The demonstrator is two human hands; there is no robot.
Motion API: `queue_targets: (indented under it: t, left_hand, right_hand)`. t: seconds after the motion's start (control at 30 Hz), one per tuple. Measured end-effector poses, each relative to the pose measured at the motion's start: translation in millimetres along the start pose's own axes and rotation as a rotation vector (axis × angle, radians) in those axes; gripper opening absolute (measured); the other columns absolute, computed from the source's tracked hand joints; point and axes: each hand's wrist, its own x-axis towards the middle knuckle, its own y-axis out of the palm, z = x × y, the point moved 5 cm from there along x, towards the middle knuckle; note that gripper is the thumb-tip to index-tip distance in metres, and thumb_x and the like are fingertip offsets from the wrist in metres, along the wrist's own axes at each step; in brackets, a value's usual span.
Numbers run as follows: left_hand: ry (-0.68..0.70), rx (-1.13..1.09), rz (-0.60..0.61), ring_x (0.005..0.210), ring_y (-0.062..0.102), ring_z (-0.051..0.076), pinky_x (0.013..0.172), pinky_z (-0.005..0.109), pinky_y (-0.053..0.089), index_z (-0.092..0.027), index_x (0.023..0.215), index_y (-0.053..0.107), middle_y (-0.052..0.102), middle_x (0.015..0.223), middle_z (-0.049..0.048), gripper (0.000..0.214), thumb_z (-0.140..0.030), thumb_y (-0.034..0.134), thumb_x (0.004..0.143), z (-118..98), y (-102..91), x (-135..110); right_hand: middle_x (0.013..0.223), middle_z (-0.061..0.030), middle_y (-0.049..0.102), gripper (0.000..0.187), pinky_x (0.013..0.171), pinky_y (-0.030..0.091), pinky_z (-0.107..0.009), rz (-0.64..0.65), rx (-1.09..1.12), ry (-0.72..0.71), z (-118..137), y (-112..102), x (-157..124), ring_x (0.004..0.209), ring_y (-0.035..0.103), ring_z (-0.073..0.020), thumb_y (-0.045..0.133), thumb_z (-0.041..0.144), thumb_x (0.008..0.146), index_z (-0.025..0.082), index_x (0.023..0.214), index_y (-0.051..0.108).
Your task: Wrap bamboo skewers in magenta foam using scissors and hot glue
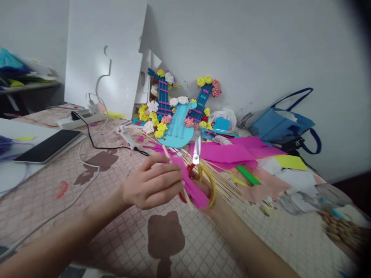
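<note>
My left hand (158, 179) is closed around a thin wooden stick (188, 199), its fingers also pressing a strip of bright pink paper (195, 193) against it. Right beside it, my right hand (204, 187) is partly hidden behind the strip. Scissors (197, 152) with one red and one yellow handle hang on that hand, blades pointing up and away from me. The right fingertips are covered, so how they touch the strip cannot be made out. Beyond the hands lie several loose wooden sticks (224, 185) and larger pink paper sheets (223, 153).
Paper-flower-decorated blue guitar shapes (176, 127) stand against the wall. A glue gun (127, 138) with a black cord lies left of them. Further left are a phone (49, 146) and a power strip (81, 119). On the right are a blue bag (282, 123), a clear jar (315, 199) and peanuts (339, 229).
</note>
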Motion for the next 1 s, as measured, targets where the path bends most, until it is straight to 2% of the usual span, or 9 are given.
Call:
queue_targets:
  t: [0.17,0.3,0.43,0.53,0.63,0.7,0.83,0.9,1.0]
  left_hand:
    - [-0.099,-0.017,0.293,0.102,0.061,0.018,0.096,0.039,0.040,-0.019,0.103,0.061,0.070,0.101,0.0058,0.025,-0.011,0.039,0.096,-14,7.7,-36]
    - [-0.204,-0.176,0.564,0.087,0.061,0.018,0.088,0.036,0.042,-0.018,0.092,0.061,0.068,0.091,0.0063,0.024,-0.011,0.038,0.095,-17,24.3,-58]
    - [-0.480,-0.410,0.695,0.089,0.059,0.018,0.087,0.035,0.042,-0.018,0.091,0.062,0.066,0.093,0.0063,0.022,-0.011,0.042,0.093,-9,35.6,-74]
    - [-0.792,-0.605,0.603,0.096,0.059,0.020,0.086,0.034,0.045,-0.019,0.104,0.062,0.065,0.103,0.0077,0.020,-0.016,0.048,0.091,1,42.5,-78]
    - [-1.260,-0.860,0.354,0.089,0.062,0.019,0.076,0.031,0.049,-0.018,0.112,0.060,0.065,0.105,0.0091,0.027,-0.030,0.057,0.087,14,57.4,-80]
    - [-1.472,-1.113,0.166,0.099,0.060,0.021,0.082,0.032,0.048,-0.019,0.117,0.058,0.063,0.114,0.0100,0.041,-0.034,0.067,0.080,17,72.9,-75]
    - [-1.746,-1.612,-0.044,0.086,0.063,0.017,0.080,0.031,0.048,-0.015,0.094,0.067,0.067,0.098,0.0084,0.039,-0.043,0.077,0.069,13,104.4,-62]
    - [-1.855,-1.636,-0.132,0.071,0.062,0.014,0.072,0.030,0.049,-0.014,0.079,0.066,0.067,0.082,0.0046,0.035,-0.039,0.083,0.061,15,111.5,-62]
    - [-1.880,-1.560,-0.219,0.064,0.060,0.011,0.068,0.027,0.049,-0.014,0.071,0.062,0.065,0.074,0.0006,0.032,-0.033,0.085,0.060,25,113.5,-63]
  right_hand:
    - [0.075,0.0037,0.054,0.040,0.060,0.046,-0.027,-0.155,0.039,-0.008,4,-36,6,0.065,0.054,-0.0137,0.076,0.042,0.066,0.023,0.091,0.051]
    - [0.073,0.0053,0.049,0.034,0.057,0.041,-0.022,-0.154,0.002,0.015,11,-46,5,0.063,0.048,-0.0104,0.076,0.033,0.066,0.022,0.085,0.050]
    - [0.074,0.0047,0.048,0.031,0.054,0.038,-0.020,-0.121,-0.037,0.035,13,-45,2,0.062,0.045,-0.0099,0.075,0.031,0.068,0.022,0.085,0.051]
    - [0.077,0.0038,0.049,0.031,0.055,0.039,-0.020,-0.109,-0.059,0.007,12,-49,2,0.066,0.047,-0.0105,0.076,0.031,0.067,0.021,0.085,0.052]
    - [0.076,0.0038,0.050,0.030,0.056,0.042,-0.021,-0.096,-0.025,-0.022,13,-51,4,0.065,0.049,-0.0111,0.076,0.035,0.068,0.022,0.085,0.054]
    - [0.073,0.0041,0.051,0.032,0.056,0.044,-0.022,-0.110,0.038,-0.044,16,-52,5,0.062,0.050,-0.0113,0.078,0.036,0.067,0.023,0.083,0.054]
    - [0.069,0.0040,0.053,0.040,0.061,0.049,-0.026,-0.196,0.118,-0.117,25,-55,7,0.065,0.054,-0.0140,0.083,0.039,0.057,0.025,0.077,0.052]
    - [0.070,0.0034,0.055,0.042,0.062,0.050,-0.028,-0.221,0.128,-0.122,25,-58,9,0.067,0.055,-0.0154,0.083,0.041,0.055,0.025,0.077,0.052]
    - [0.070,0.0035,0.055,0.042,0.058,0.049,-0.026,-0.246,0.113,-0.097,16,-67,14,0.064,0.054,-0.0144,0.083,0.041,0.056,0.025,0.079,0.052]
